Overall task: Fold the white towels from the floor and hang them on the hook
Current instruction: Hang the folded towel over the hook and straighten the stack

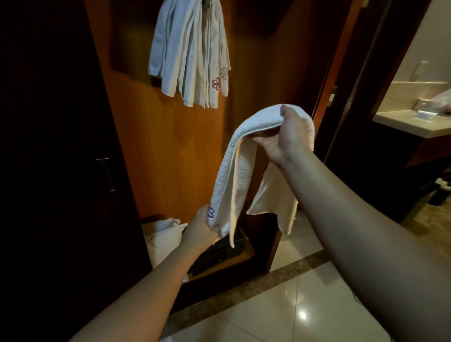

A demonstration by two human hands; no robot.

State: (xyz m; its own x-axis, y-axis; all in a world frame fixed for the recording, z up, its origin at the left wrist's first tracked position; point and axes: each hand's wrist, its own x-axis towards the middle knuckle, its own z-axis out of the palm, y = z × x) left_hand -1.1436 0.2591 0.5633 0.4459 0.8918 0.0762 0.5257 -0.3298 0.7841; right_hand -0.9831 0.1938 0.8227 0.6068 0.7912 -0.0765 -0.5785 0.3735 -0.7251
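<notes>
A folded white towel (240, 175) with a small purple emblem hangs in the air in front of the wooden wardrobe. My right hand (284, 136) grips its top fold, thumb over the cloth. My left hand (201, 229) pinches the towel's lower left end by the emblem. Several white towels (190, 53) with flower emblems hang bunched from a hook (207, 2) at the top of the wardrobe's back panel; the hook itself is mostly hidden by them.
A dark wardrobe door with a metal handle (107, 173) stands at the left. On the wardrobe floor lie a white laundry bag (163, 236) and a black safe (219, 253). Glossy tile floor (280, 305) lies below. A bathroom counter (415, 122) shows at the right.
</notes>
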